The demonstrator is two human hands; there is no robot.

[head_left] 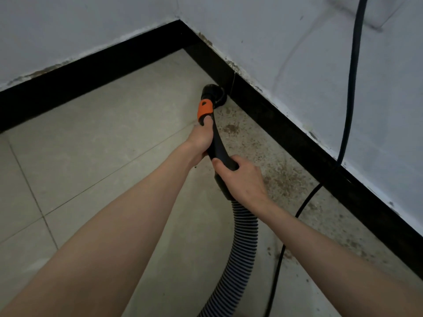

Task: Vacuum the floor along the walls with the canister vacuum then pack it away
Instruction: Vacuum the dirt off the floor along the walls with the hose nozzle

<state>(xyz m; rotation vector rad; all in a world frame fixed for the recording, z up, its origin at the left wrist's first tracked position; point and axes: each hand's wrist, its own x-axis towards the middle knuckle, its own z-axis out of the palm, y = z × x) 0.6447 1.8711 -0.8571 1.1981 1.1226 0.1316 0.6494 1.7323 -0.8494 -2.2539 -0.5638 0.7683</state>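
The curved black handle point(219, 147) of the canister vacuum is gripped by both hands. The left hand point(200, 139) is wrapped around the upper part of the handle, just below the orange collar point(204, 109), with its thumb laid along the black tube. The right hand point(242, 177) is closed around the lower end of the handle, its fingers point(225, 162) curled over the top, just above the point where the ribbed grey-and-black hose point(240, 252) is joined. The hose is seen running down and back toward the bottom edge of the view.

The round black brush nozzle point(214, 94) is held against the floor point(103, 133) right at the foot of the black skirting board point(286, 124), near the corner where the two white walls point(286, 53) meet. Brown dirt and specks point(281, 177) are scattered over the pale tiles along the right-hand skirting, beside and behind the nozzle.

A black power cord point(350, 88) is seen hanging down the right wall, crossing the skirting and trailing over the floor to the right of the hose. The canister body itself is not shown.
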